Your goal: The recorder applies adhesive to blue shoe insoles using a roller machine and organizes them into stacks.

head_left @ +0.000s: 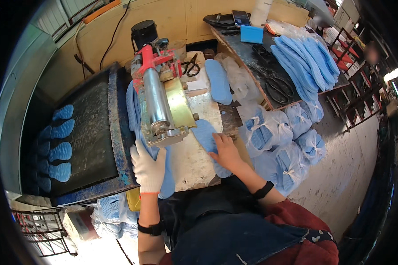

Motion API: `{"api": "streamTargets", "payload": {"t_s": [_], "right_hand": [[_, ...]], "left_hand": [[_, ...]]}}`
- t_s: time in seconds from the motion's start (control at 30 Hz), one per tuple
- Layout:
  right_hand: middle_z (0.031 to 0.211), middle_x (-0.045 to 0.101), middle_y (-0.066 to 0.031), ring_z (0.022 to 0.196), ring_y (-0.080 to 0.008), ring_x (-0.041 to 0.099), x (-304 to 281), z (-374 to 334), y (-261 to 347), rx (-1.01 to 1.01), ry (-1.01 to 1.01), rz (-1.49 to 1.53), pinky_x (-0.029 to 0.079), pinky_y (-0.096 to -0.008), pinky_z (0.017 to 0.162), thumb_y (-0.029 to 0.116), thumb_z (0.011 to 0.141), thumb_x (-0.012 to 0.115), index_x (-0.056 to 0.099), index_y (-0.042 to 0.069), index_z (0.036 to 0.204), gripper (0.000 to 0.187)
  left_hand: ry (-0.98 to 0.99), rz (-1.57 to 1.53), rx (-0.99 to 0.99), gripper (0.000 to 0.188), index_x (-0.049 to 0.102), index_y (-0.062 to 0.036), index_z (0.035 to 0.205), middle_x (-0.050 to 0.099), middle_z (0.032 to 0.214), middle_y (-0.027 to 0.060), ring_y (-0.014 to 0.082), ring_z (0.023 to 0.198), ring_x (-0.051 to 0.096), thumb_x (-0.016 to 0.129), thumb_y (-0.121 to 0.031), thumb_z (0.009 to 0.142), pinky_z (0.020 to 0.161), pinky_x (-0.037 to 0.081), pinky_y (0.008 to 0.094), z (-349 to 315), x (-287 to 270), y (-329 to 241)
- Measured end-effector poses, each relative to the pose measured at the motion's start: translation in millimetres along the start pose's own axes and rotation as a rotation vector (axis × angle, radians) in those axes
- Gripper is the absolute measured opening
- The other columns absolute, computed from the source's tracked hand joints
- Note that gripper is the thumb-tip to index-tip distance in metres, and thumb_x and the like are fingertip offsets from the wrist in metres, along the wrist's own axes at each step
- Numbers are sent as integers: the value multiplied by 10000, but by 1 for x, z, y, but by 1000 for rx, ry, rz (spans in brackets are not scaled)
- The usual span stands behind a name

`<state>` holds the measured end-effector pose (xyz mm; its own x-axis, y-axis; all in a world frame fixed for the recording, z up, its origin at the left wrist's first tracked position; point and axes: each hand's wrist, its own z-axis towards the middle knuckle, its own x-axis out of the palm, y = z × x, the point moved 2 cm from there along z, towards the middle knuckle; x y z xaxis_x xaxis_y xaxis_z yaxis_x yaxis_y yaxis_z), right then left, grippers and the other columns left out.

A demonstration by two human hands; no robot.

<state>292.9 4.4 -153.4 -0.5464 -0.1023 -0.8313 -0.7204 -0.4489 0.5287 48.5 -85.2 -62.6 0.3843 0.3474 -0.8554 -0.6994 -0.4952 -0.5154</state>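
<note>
My left hand (148,167), in a white knit glove, presses flat on a blue insole (166,176) that lies under the front of a metal machine (161,104) with a red top and a brass plate. My right hand (226,151), bare, rests palm down on another blue insole (205,134) on the worn white worktop (190,163) to the right of the machine. More blue insole material (132,106) hangs along the machine's left side.
A dark conveyor mat (90,128) on the left carries several blue insoles (59,152). Loose insoles (219,81), scissors (191,67) and clear bags lie behind. Stacked insoles (303,62) fill the right bench; bagged bundles (292,132) sit on the floor.
</note>
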Motion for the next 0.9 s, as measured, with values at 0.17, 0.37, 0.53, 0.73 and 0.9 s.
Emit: {"api": "streamTargets", "payload": {"t_s": [0.17,0.37,0.53,0.73,0.9], "right_hand": [[1203,576,-226,1083,-359,577,3,7,-9,247,-16,253,474,-438,942,151,756,793,453,-14,1345,700],[1003,654,-100,914,-168,603,20,21,-32,405,123,890,487,-320,844,144,900,691,566,-26,1205,371],[984,657,-88,915,-148,594,25,26,-40,367,148,624,481,-309,829,127,928,653,583,-28,1180,304],[895,645,-167,814,-266,612,14,38,-43,310,40,608,469,-355,751,190,931,600,582,-49,1126,310],[821,585,-55,734,-125,494,-23,90,-58,339,-271,902,429,-289,681,187,928,581,610,-42,1067,269]], "left_hand": [[-88,513,342,691,357,-102,1497,306,1555,192,471,1397,275,553,-431,922,1105,294,596,29,48,12],[-143,459,477,613,401,-51,1455,309,1548,222,508,1370,300,515,-388,956,1124,261,607,32,65,27],[-73,73,552,566,464,-17,1369,376,1479,261,504,1296,405,668,-213,880,1069,358,554,-14,7,20],[61,-323,241,235,650,46,1093,681,957,208,365,886,667,579,-37,885,809,526,387,-82,-59,64],[40,-446,-71,240,639,60,1105,686,956,169,262,872,674,522,-32,917,804,521,341,-119,-69,104]]}}
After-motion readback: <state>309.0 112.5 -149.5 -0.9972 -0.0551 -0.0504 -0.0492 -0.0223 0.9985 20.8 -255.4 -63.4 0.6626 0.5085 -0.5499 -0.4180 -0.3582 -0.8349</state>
